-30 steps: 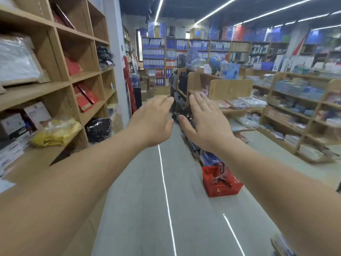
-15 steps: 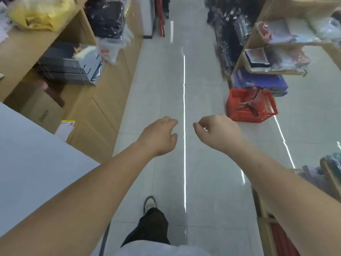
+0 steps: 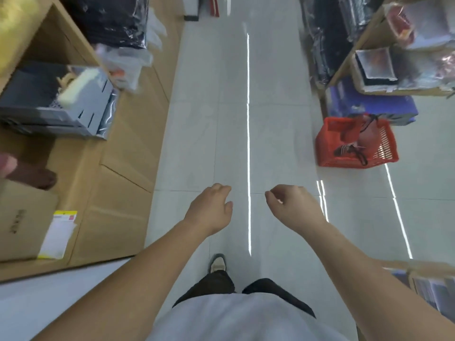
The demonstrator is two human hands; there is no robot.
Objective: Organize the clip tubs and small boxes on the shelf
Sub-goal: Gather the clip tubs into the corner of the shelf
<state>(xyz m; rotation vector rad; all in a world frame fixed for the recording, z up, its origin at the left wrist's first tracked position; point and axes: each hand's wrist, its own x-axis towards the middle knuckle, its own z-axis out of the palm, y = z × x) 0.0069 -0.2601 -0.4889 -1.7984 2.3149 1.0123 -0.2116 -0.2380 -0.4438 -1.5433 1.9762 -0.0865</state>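
Both hands hold nothing: your left hand (image 3: 209,210) and right hand (image 3: 293,207) hang over the floor (image 3: 270,119), fingers loosely curled, hands apart with a light streak between them. On your left, the wooden shelf (image 3: 128,143) carries a grey stack of boxes (image 3: 49,104), blurred. I can't tell whether any are clip tubs or small boxes. A cardboard box (image 3: 22,217) sits lower in that shelf. A red basket (image 3: 325,148) stands on the floor to your right, just beside the right shelf (image 3: 364,33). One shoe (image 3: 218,263) shows below your hands.
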